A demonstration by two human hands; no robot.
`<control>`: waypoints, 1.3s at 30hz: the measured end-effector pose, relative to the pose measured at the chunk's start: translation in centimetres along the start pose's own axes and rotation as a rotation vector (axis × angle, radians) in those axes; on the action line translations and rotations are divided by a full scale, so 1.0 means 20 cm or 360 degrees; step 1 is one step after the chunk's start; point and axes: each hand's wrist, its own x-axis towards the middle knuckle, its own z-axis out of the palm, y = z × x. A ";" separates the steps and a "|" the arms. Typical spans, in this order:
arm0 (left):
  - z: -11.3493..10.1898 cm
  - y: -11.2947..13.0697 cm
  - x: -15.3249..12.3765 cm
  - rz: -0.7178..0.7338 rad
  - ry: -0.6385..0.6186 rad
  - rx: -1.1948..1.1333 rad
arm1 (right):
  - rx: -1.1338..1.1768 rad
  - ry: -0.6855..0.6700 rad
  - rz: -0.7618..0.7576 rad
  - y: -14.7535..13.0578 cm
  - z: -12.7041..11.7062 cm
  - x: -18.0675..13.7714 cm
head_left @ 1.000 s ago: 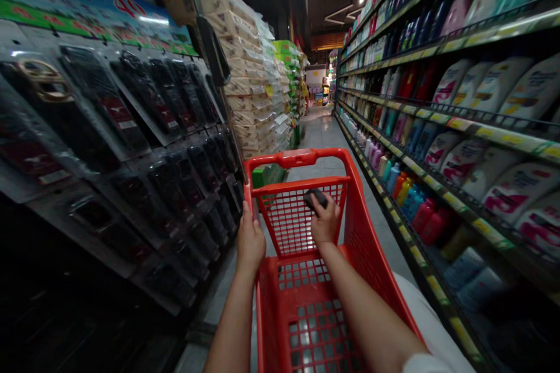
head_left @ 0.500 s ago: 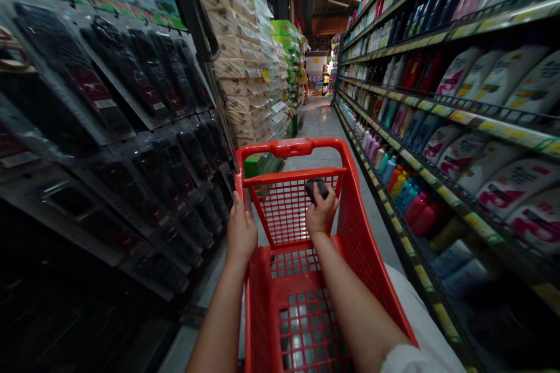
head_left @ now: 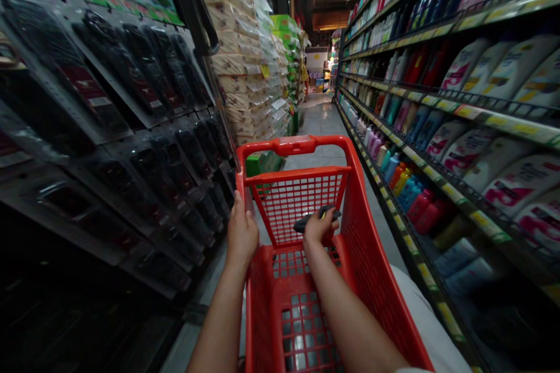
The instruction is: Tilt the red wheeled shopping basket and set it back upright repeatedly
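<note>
A red plastic shopping cart with grid panels stands in front of me, its handle bar on the far side. My left hand is closed over the cart's left side rim, fingers pointing away from me. Inside the basket, close to the far grid panel, my right hand grips a small dark, elongated object. A light or yellow mark shows on it, but its kind is unclear. Part of it is hidden by my fingers and palm.
Shelves of shampoo bottles run along the right. On the left hang dark packaged goods on a rack, with a tall stack of wrapped packs beyond. The tiled aisle floor stretches ahead.
My right hand has lowered deeper into the basket and turned, so the dark object now lies more sideways. My left hand stays on the rim.
</note>
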 end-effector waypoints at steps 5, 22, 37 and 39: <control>-0.01 0.00 -0.01 -0.0034 0.0026 0.0034 | -0.0026 -0.0396 -0.0414 -0.17 -0.06 -0.02; 0.00 -0.01 -0.03 -0.0040 0.0016 -0.0067 | 0.0048 -0.1117 -0.1579 0.03 -0.19 -0.05; 0.00 0.01 -0.02 -0.0080 -0.0003 -0.0085 | -0.0249 -0.1398 -0.1762 -0.01 -0.20 -0.10; 0.00 0.00 -0.03 -0.0069 -0.0005 -0.0084 | -0.0196 -0.1330 -0.1769 -0.09 -0.20 -0.09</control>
